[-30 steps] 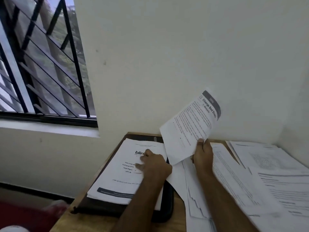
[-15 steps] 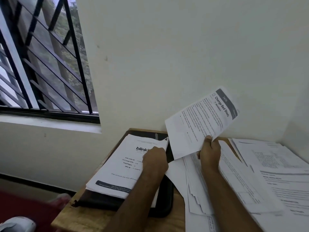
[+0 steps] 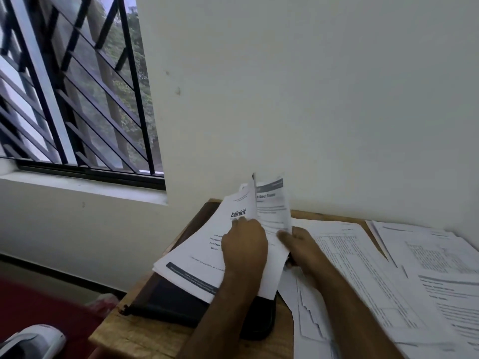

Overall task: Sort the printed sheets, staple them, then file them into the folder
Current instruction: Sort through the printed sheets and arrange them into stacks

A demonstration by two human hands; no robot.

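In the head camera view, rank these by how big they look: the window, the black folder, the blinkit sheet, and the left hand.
1. Window, cut off by the frame.
2. Blinkit sheet.
3. Black folder, mostly hidden under sheets, so unsure.
4. Left hand.

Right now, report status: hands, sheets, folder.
Left hand lifts blinkit stack off folder. Right hand grips Bed Sheets page beside it. Nothing stapled. Loose sheets crowd table right.
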